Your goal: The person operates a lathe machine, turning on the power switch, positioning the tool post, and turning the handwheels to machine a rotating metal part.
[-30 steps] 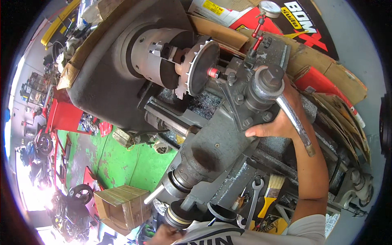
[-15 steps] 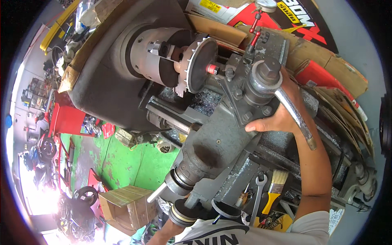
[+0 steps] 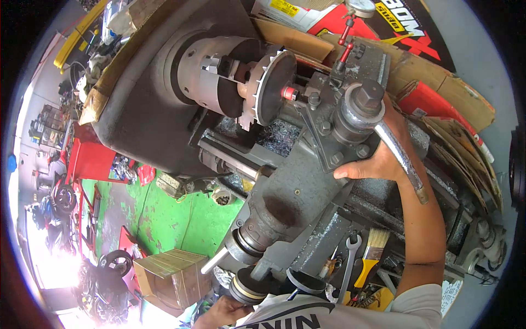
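My right hand (image 3: 378,159) is wrapped round the near right side of the lathe's tool post (image 3: 350,123). Its thumb rests along the block's lower edge; the other fingers are hidden behind the post. The tool post's clamping lever (image 3: 397,156) slants over that hand. At the lower edge, my left hand (image 3: 226,311) is curled against the underside of a black handwheel (image 3: 249,285), its fingertips hidden. A toothed round disc (image 3: 276,88) sits on a shaft by the lathe chuck (image 3: 211,74). A red-banded piece (image 3: 289,93) lies between the disc and the tool post.
Metal shavings (image 3: 278,138) lie in the lathe bed. A wrench (image 3: 349,263) and a yellow-handled brush (image 3: 372,255) are near my body. A dial gauge (image 3: 360,6) stands at the back. Cardboard (image 3: 455,93) lines the far side; a box (image 3: 172,277) rests on the green floor.
My left hand has shifted from behind the handwheel to its lower edge and shows more fully. My right hand keeps its hold on the tool post. The view has shifted slightly.
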Motion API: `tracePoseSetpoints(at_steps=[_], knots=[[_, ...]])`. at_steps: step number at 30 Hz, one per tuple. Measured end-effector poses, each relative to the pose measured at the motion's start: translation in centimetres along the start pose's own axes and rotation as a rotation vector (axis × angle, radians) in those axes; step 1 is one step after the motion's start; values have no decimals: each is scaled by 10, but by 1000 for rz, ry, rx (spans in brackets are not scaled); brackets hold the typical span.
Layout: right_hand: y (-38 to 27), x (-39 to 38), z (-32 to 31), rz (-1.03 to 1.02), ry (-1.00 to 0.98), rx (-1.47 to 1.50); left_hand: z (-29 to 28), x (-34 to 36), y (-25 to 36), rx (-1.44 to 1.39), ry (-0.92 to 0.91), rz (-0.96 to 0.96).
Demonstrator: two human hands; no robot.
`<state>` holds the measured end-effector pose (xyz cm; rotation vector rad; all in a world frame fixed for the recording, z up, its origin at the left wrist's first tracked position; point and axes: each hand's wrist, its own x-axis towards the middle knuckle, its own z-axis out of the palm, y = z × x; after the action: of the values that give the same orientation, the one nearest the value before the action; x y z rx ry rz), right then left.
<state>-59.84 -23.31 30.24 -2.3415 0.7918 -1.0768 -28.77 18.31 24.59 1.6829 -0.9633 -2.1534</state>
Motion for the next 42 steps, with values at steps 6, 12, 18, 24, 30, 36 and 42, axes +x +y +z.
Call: tracePoseSetpoints(at_steps=[6,12,18,24,30,36,42], knots=[[0,-1,-3,-12,-16,-5,-4,7,-23,5,17,137],[0,-8,-7,-57,-2,21,-3,7,-45,53,127,262],[-9,-54,-55,215,24,86,-10,4,-40,235,173,134],[-76,-90,-66,294,536,692,-8,10,-40,120,175,320],[-162,-125,39,143,264,205,-7,0,-30,179,160,295],[-117,-116,-69,167,826,907,-1,-15,-9,184,203,256],[-97,-58,-110,-229,1016,1634,3,-23,1,263,234,173]])
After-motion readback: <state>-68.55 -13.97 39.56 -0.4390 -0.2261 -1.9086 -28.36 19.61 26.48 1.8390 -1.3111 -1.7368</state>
